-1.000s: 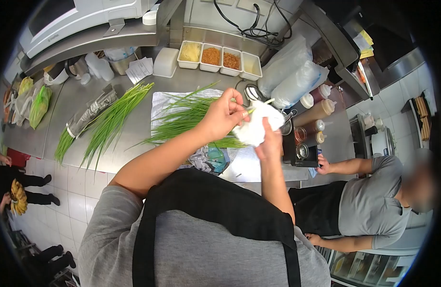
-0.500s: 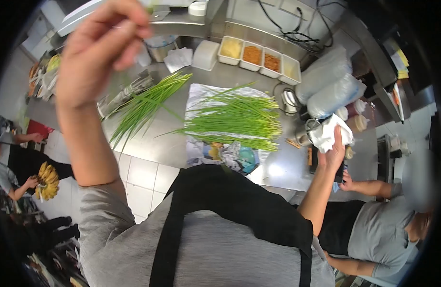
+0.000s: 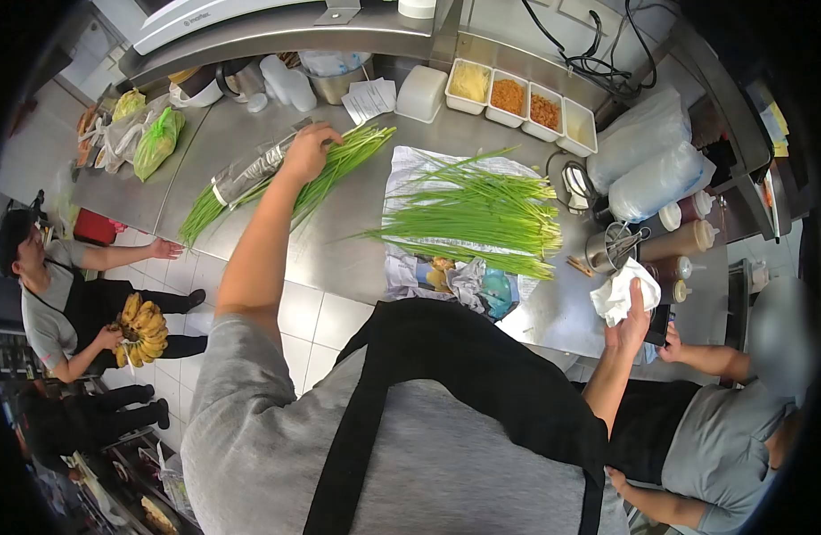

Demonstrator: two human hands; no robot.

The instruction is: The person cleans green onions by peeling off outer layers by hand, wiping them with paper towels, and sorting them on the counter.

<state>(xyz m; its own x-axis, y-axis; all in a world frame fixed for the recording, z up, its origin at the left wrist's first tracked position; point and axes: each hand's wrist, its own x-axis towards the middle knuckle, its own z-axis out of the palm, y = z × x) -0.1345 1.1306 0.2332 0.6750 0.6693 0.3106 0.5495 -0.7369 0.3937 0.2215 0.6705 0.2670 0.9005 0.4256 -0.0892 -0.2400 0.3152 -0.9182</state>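
My left hand (image 3: pixel 309 153) reaches down onto a loose pile of chives (image 3: pixel 361 147) on the steel counter, fingers curled over the green stalks. Beside it lies another bunch wrapped in newspaper (image 3: pixel 254 174). A wide spread of chives (image 3: pixel 482 214), pale ends to the right, rests on a white patterned cloth (image 3: pixel 406 169) in front of me. Crumpled paper and a teal plastic bag (image 3: pixel 497 290) sit at its near edge. At the right, my right hand (image 3: pixel 633 323) is closed on a crumpled white cloth (image 3: pixel 617 292).
White tubs of shredded and ground food (image 3: pixel 509 94) line the back. Right of the chives stand a metal cup (image 3: pixel 602 252) and sauce bottles (image 3: pixel 682 239). A co-worker (image 3: pixel 714 437) stands close at right; another person at left holds bananas (image 3: pixel 143 330).
My left hand has come down from raised near the camera onto the loose chives. My right hand still holds the white cloth. The view has shifted left, and the person at left has stretched out an arm.
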